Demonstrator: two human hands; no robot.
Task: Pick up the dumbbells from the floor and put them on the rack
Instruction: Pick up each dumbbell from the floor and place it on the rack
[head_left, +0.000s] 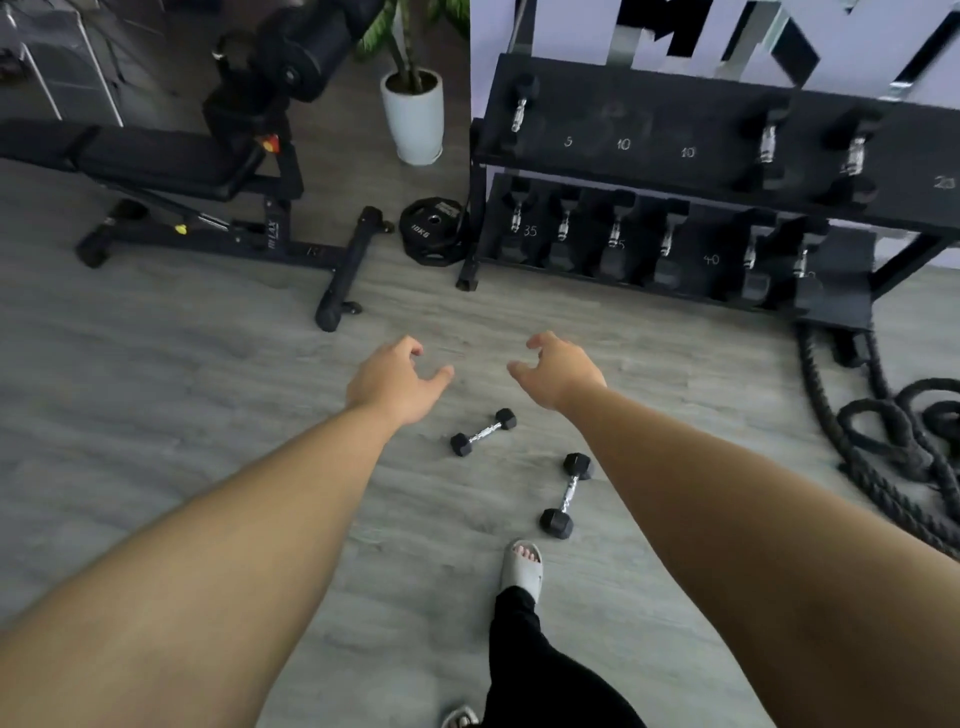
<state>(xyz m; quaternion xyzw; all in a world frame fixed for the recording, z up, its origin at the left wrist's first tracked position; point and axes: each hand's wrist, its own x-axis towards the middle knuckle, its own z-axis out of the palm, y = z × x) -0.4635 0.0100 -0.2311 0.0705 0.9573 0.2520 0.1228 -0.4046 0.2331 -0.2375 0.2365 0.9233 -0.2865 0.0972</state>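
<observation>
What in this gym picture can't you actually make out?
- Weight markings on the two floor dumbbells: too small to read in the head view.
- The rack's right end: cut off by the frame edge, its top blurred.
- Some chalked numbers on the lower shelf: partly hidden by dumbbell handles.
- Left hand and right hand palms: facing away.

Soft, even daylight fills the room, moderately bright, without hard glare. The grey wood-grain plank floor carries only faint, diffuse shadows under the two small black hex-ended dumbbells with chrome handles. Wide-angle distortion bends the black two-tier metal rack and stretches both forearms at the lower edges. The upper right corner looks smeared by motion blur.
</observation>
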